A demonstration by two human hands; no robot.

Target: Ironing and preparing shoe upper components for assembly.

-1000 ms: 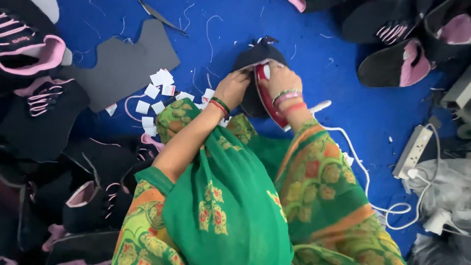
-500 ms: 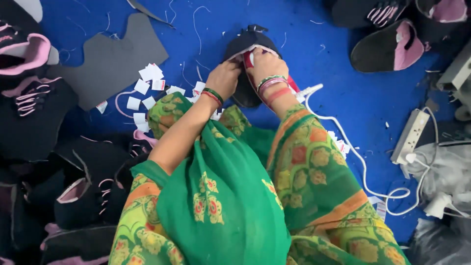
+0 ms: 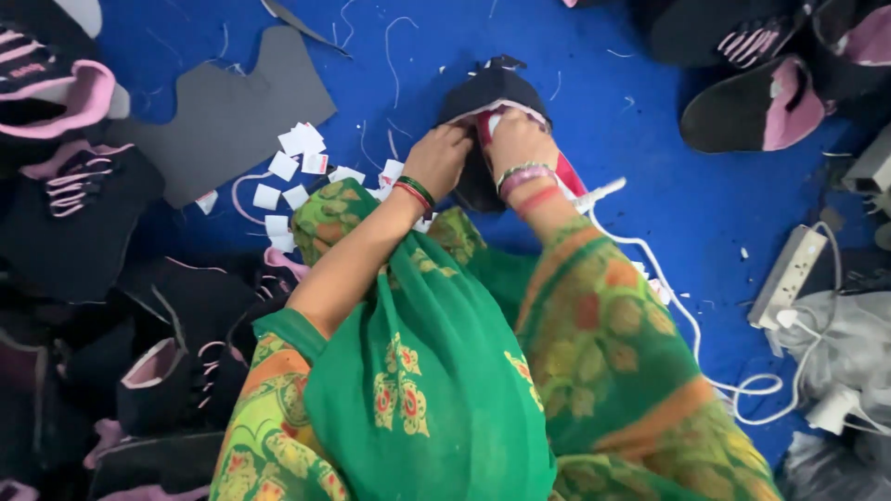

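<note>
Both my hands work on a black shoe upper (image 3: pixel 492 93) with a white rim and red lining, lying on the blue floor mat (image 3: pixel 613 213). My left hand (image 3: pixel 438 158) grips its left edge, fingers curled on the fabric. My right hand (image 3: pixel 516 139) presses down on the opening from above, bangles at the wrist. Green patterned cloth covers my arms and lap below.
Small white paper tags (image 3: pixel 297 167) lie scattered left of my hands beside a grey foam sheet (image 3: pixel 232 121). Black and pink shoe uppers (image 3: pixel 65 121) pile at the left and at the top right (image 3: pixel 761 102). A white power strip (image 3: pixel 789 274) and cable lie at the right.
The view has shifted a little, and both hands stay on the black shoe upper. My right hand has slid further over its opening, covering more of the red lining.
</note>
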